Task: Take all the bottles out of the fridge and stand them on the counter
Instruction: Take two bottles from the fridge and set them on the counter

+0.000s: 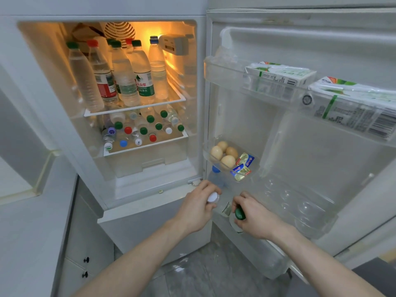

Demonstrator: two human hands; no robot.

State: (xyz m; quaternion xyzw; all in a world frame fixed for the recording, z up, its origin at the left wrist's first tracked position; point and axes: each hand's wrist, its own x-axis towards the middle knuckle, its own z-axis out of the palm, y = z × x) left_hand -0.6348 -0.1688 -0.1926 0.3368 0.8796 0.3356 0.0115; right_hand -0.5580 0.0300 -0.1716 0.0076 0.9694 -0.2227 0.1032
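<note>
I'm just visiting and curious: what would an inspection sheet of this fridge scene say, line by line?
Surface: no counter in view; grey floor below.
Job's things: upright bottles crowd the upper shelf; more fill the lower shelf; a blue-capped bottle stands in the door.
Clutter: eggs, butter packs, milk cartons in door racks.
Grips: left hand holds a white-capped bottle; right hand holds a green-capped bottle.
Cables: nothing seen.
Surroundings: open fridge door, white cabinet.
</note>
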